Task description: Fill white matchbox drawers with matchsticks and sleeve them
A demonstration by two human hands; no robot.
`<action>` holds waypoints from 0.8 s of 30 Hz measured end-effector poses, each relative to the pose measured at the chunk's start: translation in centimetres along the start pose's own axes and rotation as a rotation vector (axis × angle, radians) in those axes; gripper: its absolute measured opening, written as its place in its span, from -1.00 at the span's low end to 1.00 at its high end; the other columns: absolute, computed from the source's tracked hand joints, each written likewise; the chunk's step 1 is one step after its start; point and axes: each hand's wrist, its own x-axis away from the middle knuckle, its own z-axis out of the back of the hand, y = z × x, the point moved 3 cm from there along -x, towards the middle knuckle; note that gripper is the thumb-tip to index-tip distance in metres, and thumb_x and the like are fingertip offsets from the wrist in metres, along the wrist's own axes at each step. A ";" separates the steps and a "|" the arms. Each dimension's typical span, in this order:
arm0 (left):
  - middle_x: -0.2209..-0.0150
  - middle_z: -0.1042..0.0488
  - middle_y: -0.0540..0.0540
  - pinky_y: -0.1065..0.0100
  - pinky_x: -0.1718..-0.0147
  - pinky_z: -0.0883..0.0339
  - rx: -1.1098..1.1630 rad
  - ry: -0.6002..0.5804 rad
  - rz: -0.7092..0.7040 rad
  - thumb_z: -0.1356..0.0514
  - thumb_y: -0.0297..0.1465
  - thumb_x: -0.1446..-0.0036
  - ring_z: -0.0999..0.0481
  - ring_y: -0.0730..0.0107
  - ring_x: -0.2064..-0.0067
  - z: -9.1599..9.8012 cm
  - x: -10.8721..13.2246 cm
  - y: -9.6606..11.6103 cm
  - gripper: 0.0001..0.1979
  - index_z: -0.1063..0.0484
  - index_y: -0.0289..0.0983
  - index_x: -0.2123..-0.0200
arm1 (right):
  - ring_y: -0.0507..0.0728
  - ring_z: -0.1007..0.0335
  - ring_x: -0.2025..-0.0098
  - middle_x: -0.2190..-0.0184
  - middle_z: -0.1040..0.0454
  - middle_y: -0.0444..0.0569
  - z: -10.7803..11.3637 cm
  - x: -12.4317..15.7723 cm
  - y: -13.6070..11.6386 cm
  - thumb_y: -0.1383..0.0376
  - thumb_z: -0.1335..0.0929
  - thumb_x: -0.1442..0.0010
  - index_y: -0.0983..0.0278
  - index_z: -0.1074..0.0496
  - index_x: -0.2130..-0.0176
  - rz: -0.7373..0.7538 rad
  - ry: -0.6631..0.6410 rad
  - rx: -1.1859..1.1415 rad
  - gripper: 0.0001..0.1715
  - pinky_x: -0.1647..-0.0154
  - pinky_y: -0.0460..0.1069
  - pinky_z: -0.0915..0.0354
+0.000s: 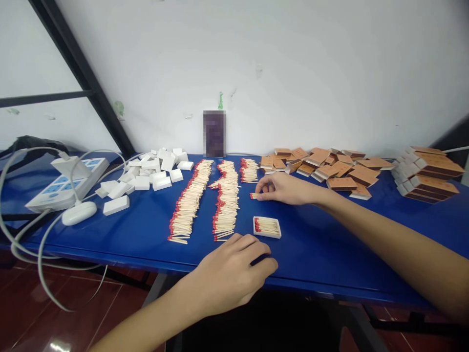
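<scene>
My right hand (284, 188) reaches out over the blue table (146, 234) and pinches a few red-tipped matches (255, 196). A white tray filled with matches (266, 227) lies just in front of that hand. My left hand (230, 271) rests at the table's front edge, fingers curled loosely, close to the tray and the near ends of the match rows; I see nothing in it. Long rows of loose matches (190, 200) run across the middle of the table.
Empty white trays (146, 173) are heaped at back left, beside a power strip (64, 183) with white cables. Orange box sleeves (330, 166) lie scattered at back right, with a neat stack of boxes (427, 173) at far right. A dark blurred object (214, 133) leans against the wall.
</scene>
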 end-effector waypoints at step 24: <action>0.08 -0.45 -0.13 0.21 0.07 -0.35 -0.006 0.003 0.007 -0.07 -0.52 -0.30 -0.41 0.24 0.07 0.1 0.0 0.1 -0.79 -0.41 -0.32 0.04 | 0.13 -0.43 0.29 0.31 -0.56 0.04 -1.1 2.7 -0.7 0.19 -0.30 -0.28 0.32 -0.56 0.27 0.108 0.204 0.205 -0.70 0.28 0.00 -0.25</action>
